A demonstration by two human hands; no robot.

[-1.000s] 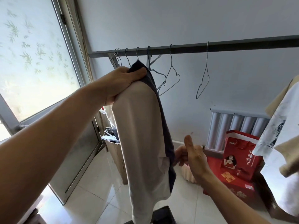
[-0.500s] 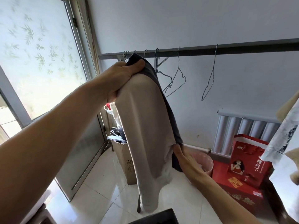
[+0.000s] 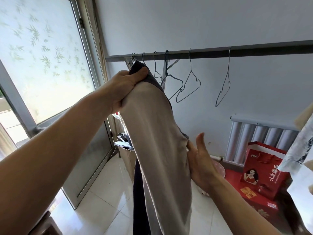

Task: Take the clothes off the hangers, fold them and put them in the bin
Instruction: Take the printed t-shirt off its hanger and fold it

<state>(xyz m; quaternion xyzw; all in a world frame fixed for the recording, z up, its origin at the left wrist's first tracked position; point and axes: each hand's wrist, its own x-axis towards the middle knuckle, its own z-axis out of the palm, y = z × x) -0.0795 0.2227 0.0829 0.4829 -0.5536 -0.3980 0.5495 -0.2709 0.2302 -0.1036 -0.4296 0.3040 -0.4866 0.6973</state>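
A beige and dark grey garment (image 3: 157, 141) hangs lengthwise in front of me. My left hand (image 3: 126, 87) grips its top end, raised just below the metal rail (image 3: 237, 52). My right hand (image 3: 200, 160) lies against the garment's right edge at mid-height, thumb up; the fingers are hidden behind the cloth. Several bare wire hangers (image 3: 188, 87) dangle from the rail. A white printed garment (image 3: 299, 150) hangs at the right edge.
A cardboard box (image 3: 127, 158) with clutter stands by the glass door (image 3: 42, 56) on the left. Red gift bag (image 3: 264, 172) and red boxes sit on the floor below the radiator (image 3: 260, 138). A pink basin (image 3: 218, 168) shows behind my right hand. White floor tiles (image 3: 105, 200) below.
My right hand has come in from the right to the garment's edge and slid up it. The garment hangs longer and straighter. My left hand keeps its grip.
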